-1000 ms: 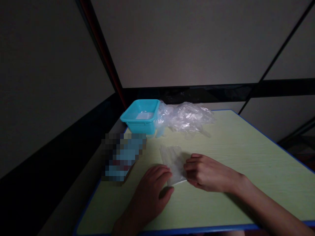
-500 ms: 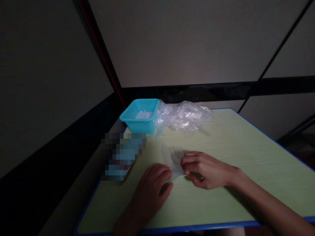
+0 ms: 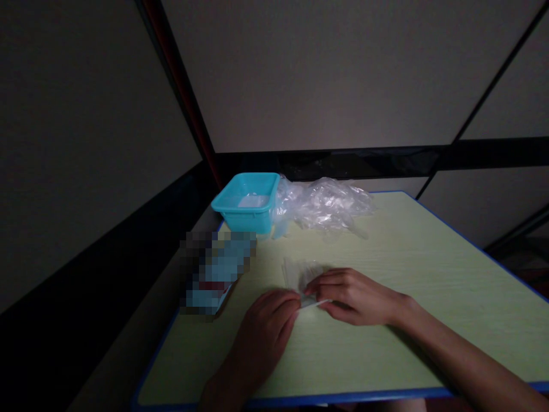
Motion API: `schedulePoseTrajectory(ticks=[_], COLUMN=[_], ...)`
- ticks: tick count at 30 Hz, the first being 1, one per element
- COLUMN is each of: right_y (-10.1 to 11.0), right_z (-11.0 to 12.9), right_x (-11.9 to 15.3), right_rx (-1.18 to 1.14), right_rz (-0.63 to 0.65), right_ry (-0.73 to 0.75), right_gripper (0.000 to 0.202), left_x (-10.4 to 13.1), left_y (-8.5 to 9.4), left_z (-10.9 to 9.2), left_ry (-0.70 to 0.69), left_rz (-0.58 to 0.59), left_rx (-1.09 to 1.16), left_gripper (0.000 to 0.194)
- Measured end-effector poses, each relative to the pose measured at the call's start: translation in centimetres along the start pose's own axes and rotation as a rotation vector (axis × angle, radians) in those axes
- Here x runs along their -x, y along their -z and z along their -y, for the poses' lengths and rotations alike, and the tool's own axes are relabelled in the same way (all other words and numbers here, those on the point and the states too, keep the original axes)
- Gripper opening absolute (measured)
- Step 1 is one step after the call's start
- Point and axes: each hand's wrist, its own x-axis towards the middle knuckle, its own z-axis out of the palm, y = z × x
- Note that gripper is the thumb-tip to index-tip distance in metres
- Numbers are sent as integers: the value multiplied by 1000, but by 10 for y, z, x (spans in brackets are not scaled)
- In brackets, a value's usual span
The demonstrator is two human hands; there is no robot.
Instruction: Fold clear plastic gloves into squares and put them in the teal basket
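Observation:
A small clear plastic bag (image 3: 295, 276) lies on the table between my hands, its near edge slightly raised. My left hand (image 3: 272, 320) pinches the left end of that near edge, thumb and fingers pressed together. From the right, my right hand (image 3: 345, 294) reaches over the bag, its fingertips pressing on the film and its thumb under the near edge. The fingertips of both hands partly cover the bag.
At the back left stands a turquoise plastic basket (image 3: 246, 220) with something whitish inside. Beside it lies a crumpled heap of clear plastic bags (image 3: 328, 203). A pixelated light-blue flat object (image 3: 223, 269) rests at the left of the pale green, blue-edged table (image 3: 429, 252).
My left thumb has closed against its fingers on the bag's edge. My right fingers have stretched left over the film, and the bag's near edge now lies flatter and straighter.

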Motion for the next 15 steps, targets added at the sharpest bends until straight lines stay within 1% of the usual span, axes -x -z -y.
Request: schedulePoseTrajectory(ticks=[5,8,12,15], right_y=[2,1,-4,-8], right_z=[4,5,6,5], right_x=[3,3,0,-6], right_rx=[-182,-319,-674,-915], right_rz=[-99,-224,-407,-506], right_ry=[-117,-204,-310,-379], right_gripper=[17,15,21,26], left_x=[6,8,5,2], left_y=[-3,-3,2,6], left_z=[1,1,-4,-9], left_ry=[60,161,354,447], left_rz=[-15,-42,-66,-25], left_rx=[21,72,227,413], left_gripper=[25,21,13,13])
